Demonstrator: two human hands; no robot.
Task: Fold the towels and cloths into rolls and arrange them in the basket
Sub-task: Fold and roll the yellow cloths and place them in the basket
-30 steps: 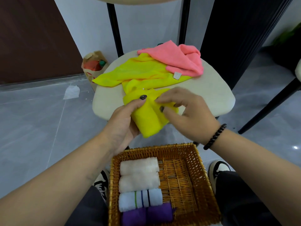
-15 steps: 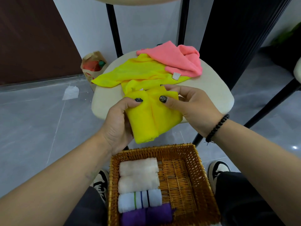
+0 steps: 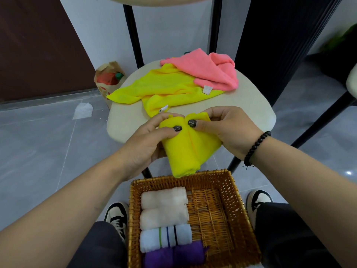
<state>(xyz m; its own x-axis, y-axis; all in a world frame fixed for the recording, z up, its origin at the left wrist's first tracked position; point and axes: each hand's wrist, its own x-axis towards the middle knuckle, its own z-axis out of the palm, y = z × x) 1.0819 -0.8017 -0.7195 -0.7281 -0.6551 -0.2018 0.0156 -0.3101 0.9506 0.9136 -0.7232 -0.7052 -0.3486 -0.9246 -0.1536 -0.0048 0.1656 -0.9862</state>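
A round cream stool seat (image 3: 125,120) stands on grey tiled floor (image 3: 38,151). Above it, left hand (image 3: 146,144) and right hand (image 3: 229,130) pinch a folded yellow microfibre cloth (image 3: 185,151).

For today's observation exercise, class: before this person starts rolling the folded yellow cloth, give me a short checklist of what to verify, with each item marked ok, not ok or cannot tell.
1. Both hands hold the folded yellow cloth: ok. The left hand and right hand pinch its top edge, thumbs on the front.
2. Folded into a narrow strip, ready for rolling: ok; side flaps meet down the middle.
3. Edges even at the lower end: cannot tell.
4. Room in the basket: ok; its right half is bare weave.
5. Rolls already placed lie tidy: ok; the two cream rolls, striped roll and purple roll line the left side.
6. All cloths done: not ok; another yellow cloth and pink cloth lie unfolded on the stool.
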